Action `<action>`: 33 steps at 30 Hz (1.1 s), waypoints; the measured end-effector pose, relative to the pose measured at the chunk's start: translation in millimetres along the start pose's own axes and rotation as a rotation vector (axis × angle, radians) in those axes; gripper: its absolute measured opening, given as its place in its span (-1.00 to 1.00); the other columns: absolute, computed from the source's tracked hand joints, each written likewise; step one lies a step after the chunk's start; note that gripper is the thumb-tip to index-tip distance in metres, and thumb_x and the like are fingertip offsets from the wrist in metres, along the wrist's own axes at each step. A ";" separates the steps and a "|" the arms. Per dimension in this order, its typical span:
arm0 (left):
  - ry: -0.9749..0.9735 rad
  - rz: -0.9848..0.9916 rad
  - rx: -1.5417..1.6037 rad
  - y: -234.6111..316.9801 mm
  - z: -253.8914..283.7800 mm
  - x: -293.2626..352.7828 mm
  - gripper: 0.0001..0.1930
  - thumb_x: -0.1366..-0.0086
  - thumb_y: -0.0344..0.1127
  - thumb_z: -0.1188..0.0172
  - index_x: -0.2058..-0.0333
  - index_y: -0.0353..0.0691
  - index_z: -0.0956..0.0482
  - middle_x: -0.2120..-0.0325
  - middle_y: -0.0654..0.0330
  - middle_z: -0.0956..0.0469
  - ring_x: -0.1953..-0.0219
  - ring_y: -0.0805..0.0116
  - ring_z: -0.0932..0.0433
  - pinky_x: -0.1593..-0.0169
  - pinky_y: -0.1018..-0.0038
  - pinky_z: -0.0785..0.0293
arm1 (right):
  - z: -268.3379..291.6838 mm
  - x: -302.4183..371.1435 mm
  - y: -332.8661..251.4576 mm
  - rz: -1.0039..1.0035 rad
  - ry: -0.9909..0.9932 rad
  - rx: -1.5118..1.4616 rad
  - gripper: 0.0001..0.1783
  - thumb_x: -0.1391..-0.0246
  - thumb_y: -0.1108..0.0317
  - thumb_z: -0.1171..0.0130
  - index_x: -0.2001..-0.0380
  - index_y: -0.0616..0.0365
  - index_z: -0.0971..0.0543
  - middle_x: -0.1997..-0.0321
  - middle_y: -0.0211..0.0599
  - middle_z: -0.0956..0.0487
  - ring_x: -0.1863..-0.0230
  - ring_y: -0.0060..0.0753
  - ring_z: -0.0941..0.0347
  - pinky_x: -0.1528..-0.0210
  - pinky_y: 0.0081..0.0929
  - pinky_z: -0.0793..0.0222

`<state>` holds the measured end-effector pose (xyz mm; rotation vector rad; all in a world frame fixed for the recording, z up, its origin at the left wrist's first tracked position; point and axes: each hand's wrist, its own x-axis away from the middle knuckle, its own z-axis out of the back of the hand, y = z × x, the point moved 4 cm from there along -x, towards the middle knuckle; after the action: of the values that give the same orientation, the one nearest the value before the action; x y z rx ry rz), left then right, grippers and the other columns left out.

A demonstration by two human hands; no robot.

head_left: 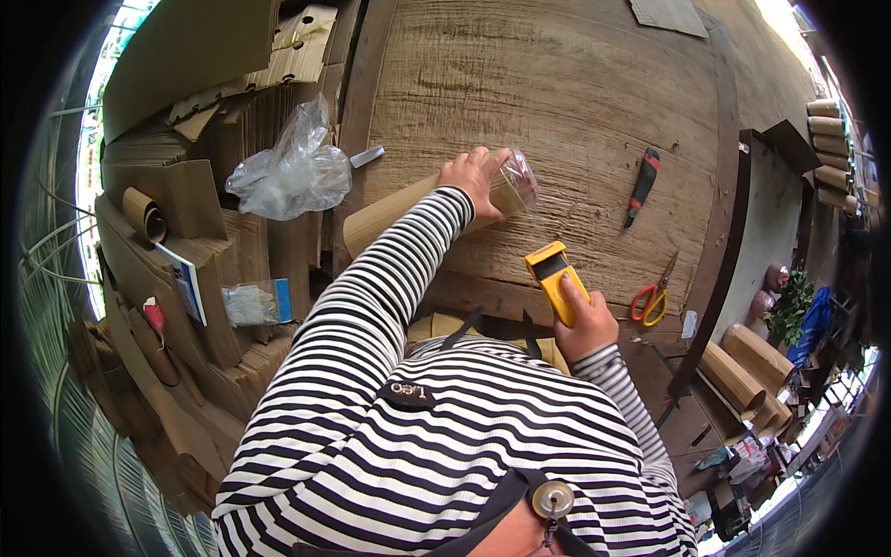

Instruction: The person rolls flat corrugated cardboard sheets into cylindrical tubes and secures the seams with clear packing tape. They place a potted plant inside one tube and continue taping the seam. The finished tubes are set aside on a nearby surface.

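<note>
My left hand [473,184] is wrapped over a brown cardboard tube [390,215] lying slantwise on the wooden table. The tube's right end, just past my fingers, is covered with clear plastic [524,176]. Part of the tube is hidden behind my striped left sleeve. My right hand [587,323] grips a yellow handheld tool [559,281] with a dark grey panel, held upright near the table's front edge. I cannot make out its exact kind. A gap separates the tool from the tube's covered end.
A red-and-black utility knife [640,188] and red-and-yellow scissors [655,295] lie on the table [557,84] at right. Stacked cardboard [148,176] and a crumpled clear plastic bag [292,167] stand at left. More cardboard tubes [733,379] lie at far right.
</note>
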<state>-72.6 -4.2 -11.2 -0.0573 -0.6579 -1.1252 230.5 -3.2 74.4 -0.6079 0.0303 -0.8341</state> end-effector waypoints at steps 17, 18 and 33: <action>0.082 0.140 -0.087 -46.7 57.5 -65.8 0.14 -0.04 0.31 -0.36 -0.46 -0.01 0.04 -0.40 -0.04 -0.13 -0.38 -0.03 -0.22 -0.40 0.11 -0.17 | -29.4 -201.0 -79.2 -0.004 0.001 0.040 -0.25 0.04 0.22 -0.38 -0.27 -0.38 -0.41 0.23 -0.09 -0.55 0.29 0.03 -0.62 0.21 -0.07 -0.59; 0.025 0.167 -0.062 -53.2 56.6 -73.3 0.17 0.00 0.33 -0.38 -0.46 0.01 0.04 -0.38 -0.04 -0.16 -0.36 -0.03 -0.26 -0.39 0.11 -0.19 | -25.7 -196.8 -79.1 0.029 0.025 0.032 -0.24 0.07 0.24 -0.38 -0.27 -0.39 -0.42 0.25 -0.11 -0.55 0.31 0.01 -0.62 0.23 -0.08 -0.59; -0.158 -0.131 0.515 -148.1 49.0 -165.2 0.25 0.26 0.12 -0.65 -0.38 -0.17 -0.16 -0.23 -0.01 -0.44 -0.30 0.10 -0.39 -0.37 0.31 -0.25 | -66.6 -231.5 -56.1 -0.126 -0.256 0.305 -0.41 0.00 0.19 -0.30 -0.17 -0.42 -0.53 0.19 -0.11 -0.60 0.16 -0.02 -0.63 0.11 -0.12 -0.58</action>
<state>-264.4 81.6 -97.6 0.3441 -1.0885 -1.0522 17.2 97.7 0.2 -0.4271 -0.3655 -0.8561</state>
